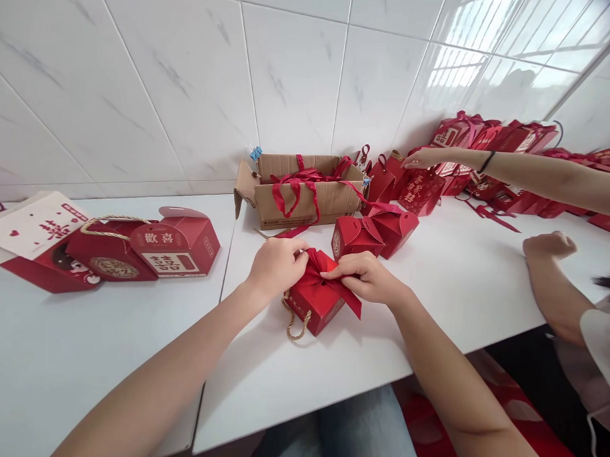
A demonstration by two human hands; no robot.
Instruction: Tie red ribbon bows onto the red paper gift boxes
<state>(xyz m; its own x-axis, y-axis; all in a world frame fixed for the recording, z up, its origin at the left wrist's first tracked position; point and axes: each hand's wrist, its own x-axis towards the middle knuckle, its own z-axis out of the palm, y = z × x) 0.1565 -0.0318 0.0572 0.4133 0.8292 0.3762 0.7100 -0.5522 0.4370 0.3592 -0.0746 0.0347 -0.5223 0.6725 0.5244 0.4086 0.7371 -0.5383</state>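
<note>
In front of me on the white table stands a small red gift box (318, 306) with a gold rope handle (298, 327) hanging off its left side. A red ribbon (318, 266) is gathered into a bow on its top, and one tail (351, 303) hangs down at the right. My left hand (278, 266) is closed, pinching the ribbon at the bow's left side. From the right, my right hand (366, 276) pinches the ribbon with thumb and fingers. The fingers partly hide the knot. Two more red boxes (372, 232) stand just behind.
A cardboard box (306, 203) of loose red ribbons stands against the tiled wall. Several red gift boxes (177, 244) sit on the left table (105, 341). At the right, a co-worker's hand (422, 158) reaches to many red boxes (488, 148); the other forearm (553, 277) rests at the table edge.
</note>
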